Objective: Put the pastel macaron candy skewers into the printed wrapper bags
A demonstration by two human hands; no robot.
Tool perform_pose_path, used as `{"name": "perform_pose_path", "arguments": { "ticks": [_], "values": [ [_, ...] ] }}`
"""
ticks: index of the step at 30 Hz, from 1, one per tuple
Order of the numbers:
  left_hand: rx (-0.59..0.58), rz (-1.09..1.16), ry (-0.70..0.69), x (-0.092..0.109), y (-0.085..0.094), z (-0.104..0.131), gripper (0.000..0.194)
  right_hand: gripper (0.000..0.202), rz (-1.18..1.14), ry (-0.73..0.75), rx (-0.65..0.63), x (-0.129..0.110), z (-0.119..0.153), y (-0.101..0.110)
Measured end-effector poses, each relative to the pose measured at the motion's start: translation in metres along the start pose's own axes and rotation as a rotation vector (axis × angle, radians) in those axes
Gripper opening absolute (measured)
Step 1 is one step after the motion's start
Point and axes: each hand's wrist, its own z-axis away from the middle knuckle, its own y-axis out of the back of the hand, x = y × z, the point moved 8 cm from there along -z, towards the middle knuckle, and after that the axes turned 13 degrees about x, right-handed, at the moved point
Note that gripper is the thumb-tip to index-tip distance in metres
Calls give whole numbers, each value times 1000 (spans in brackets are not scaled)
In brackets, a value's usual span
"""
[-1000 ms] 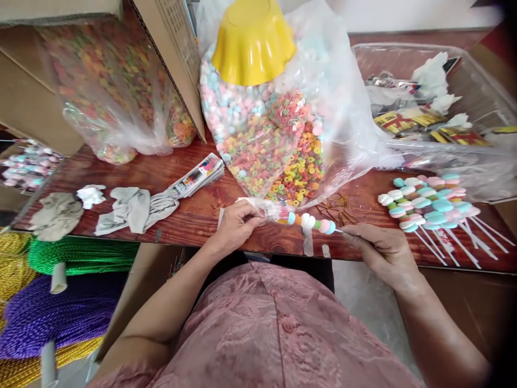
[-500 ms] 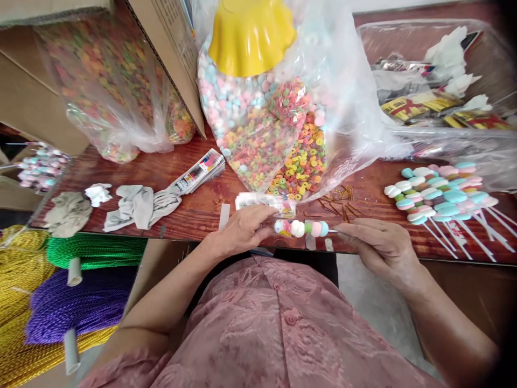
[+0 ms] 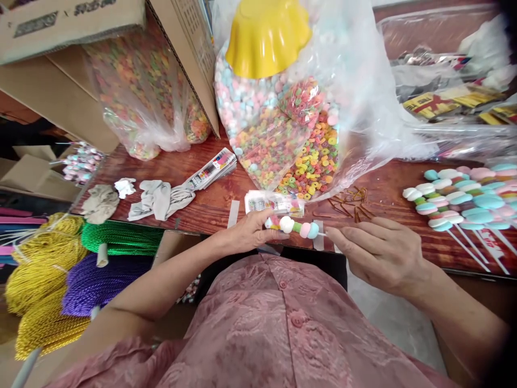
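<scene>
A marshmallow skewer (image 3: 297,227), with white, pink, blue and green pieces on a thin white stick, lies level between my hands. My left hand (image 3: 246,233) pinches its far-left end, where a colourful printed piece shows. The bare stick end sits in the closed fingers of my right hand (image 3: 379,252). Just behind the skewer lies a stack of printed wrappers (image 3: 275,202). Gold twist ties (image 3: 350,202) are scattered on the table near my right hand. Several finished-looking skewers (image 3: 464,196) are piled at the right, sticks towards me.
A clear bag of marshmallows (image 3: 242,102) holds ring-shaped pieces (image 3: 313,167) and a yellow scalloped bowl (image 3: 269,40). Cardboard box (image 3: 194,48) stands at back left. Grey cloth (image 3: 161,200) and wrappers (image 3: 212,168) lie left. A clear bin (image 3: 440,129) is at right; cord bundles (image 3: 121,237) hang low left.
The view has turned left, so things appear further right. My left thumb and fingers now overlap the skewer's left end more. The right hand keeps hold of the stick.
</scene>
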Motion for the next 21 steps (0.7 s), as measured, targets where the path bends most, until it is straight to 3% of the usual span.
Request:
{"name": "perform_pose_path", "arguments": {
  "ticks": [2,5,10,16,21],
  "values": [
    [71,45,68,-6,5,2,32,33,-3,-31,-10,0,3,-2],
    [110,-37,28,-7,6,5,36,30,-35,-45,-26,-2,8,-6],
    [85,-332,-133,-7,-3,8,46,24,-109,8,-73,-6,3,-12],
    [67,-346,-156,-4,-9,6,46,26,-90,77,-91,-13,-14,-17],
    [225,-312,-141,-4,10,8,42,23,-21,-146,-249,3,-9,-33]
  ]
}}
